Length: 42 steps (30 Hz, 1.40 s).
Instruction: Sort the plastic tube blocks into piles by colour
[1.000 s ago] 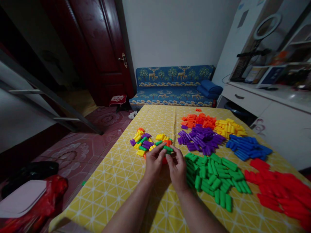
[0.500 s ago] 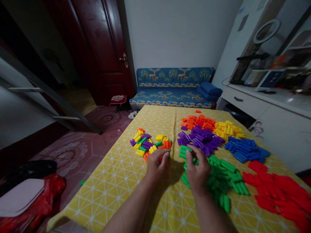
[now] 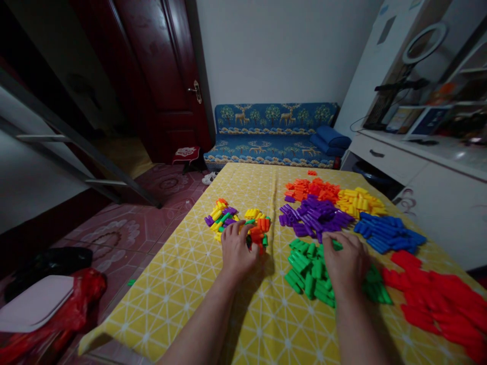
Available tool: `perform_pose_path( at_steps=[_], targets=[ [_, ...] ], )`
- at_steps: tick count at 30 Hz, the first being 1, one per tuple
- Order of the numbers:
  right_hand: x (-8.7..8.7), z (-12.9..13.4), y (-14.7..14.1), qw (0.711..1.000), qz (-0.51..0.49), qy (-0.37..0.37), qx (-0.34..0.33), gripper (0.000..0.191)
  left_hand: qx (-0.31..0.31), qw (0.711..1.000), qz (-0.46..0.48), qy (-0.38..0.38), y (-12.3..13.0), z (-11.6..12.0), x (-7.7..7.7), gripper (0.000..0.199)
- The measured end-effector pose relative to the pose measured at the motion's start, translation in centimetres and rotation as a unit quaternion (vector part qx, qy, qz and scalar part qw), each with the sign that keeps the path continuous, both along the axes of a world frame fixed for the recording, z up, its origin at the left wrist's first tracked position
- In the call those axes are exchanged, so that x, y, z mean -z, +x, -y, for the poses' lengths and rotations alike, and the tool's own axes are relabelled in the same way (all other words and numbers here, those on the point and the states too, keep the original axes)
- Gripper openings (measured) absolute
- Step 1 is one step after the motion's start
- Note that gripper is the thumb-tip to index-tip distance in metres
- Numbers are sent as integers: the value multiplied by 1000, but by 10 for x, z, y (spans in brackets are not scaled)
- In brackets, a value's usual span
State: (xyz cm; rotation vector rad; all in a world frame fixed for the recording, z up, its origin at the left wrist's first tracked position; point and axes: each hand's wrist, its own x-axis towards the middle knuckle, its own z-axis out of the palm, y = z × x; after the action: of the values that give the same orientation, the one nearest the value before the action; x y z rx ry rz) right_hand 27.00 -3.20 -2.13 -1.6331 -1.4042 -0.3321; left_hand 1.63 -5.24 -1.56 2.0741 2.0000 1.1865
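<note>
My left hand reaches over the mixed-colour heap of plastic building blocks, its fingers spread and slightly bent. Orange blocks lie just beyond its thumb and fingertips, and part of the heap is hidden under the hand. On the right, my right hand is curled above the pile of green blocks. A green block shows between its thumb and fingers, partly covered by them.
Sorted piles of purple, orange, yellow, blue and red blocks lie across the right side. A yellow patterned cloth covers the table. Beyond stands a blue sofa; a white cabinet is at right.
My right hand has moved right, away from the near edge of the purple pile, uncovering more green blocks. My left hand has shifted slightly left over the mixed heap, its fingers now spread.
</note>
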Motion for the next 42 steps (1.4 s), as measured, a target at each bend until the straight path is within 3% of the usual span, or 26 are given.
perform_pose_path(
  at_steps=[3, 8, 13, 16, 19, 21, 24, 28, 32, 34, 37, 39, 40, 42],
  targets=[
    [-2, 1, -26, 990, -24, 64, -120, 20, -3, 1000, -17, -24, -2, -4, 6, 48],
    [-3, 10, -64, 970, -42, 48, -235, 13, 1, 1000, -6, -7, -12, -16, 19, 45],
    [-3, 18, -84, 948, -85, 24, -306, 12, 56, 984, 155, 64, -14, -16, 15, 30],
    [-4, 22, -91, 936, -108, 16, -333, 14, 137, 928, 345, 37, -7, -11, 5, 25],
    [-5, 24, -96, 923, -122, 13, -366, 28, 219, 818, 529, -51, 3, -6, 1, 29],
    [-5, 25, -97, 912, -125, 11, -390, 34, 249, 760, 594, -86, 8, -4, 0, 29],
    [-6, 26, -98, 908, -126, 7, -399, 38, 253, 727, 631, -94, 13, -4, -1, 28],
    [-8, 26, -98, 911, -129, 1, -392, 41, 253, 721, 634, -118, 16, -2, -6, 31],
    [-7, 27, -97, 913, -158, 5, -375, 20, 227, 719, 642, -141, 20, 0, -5, 32],
    [-4, 27, -95, 918, -197, -17, -343, 19, 225, 724, 632, -163, 23, 2, -2, 34],
    [0, 25, -91, 913, -292, -51, -282, 27, 274, 713, 612, -205, 31, 6, 4, 40],
    [0, 23, -87, 893, -365, -45, -259, 35, 323, 710, 586, -218, 35, 10, 6, 44],
    [-1, 21, -85, 881, -399, -39, -253, 39, 347, 721, 558, -219, 37, 11, 6, 45],
    [-3, 18, -81, 855, -457, -26, -243, 45, 382, 775, 459, -206, 37, 14, 6, 42]
  ],
)
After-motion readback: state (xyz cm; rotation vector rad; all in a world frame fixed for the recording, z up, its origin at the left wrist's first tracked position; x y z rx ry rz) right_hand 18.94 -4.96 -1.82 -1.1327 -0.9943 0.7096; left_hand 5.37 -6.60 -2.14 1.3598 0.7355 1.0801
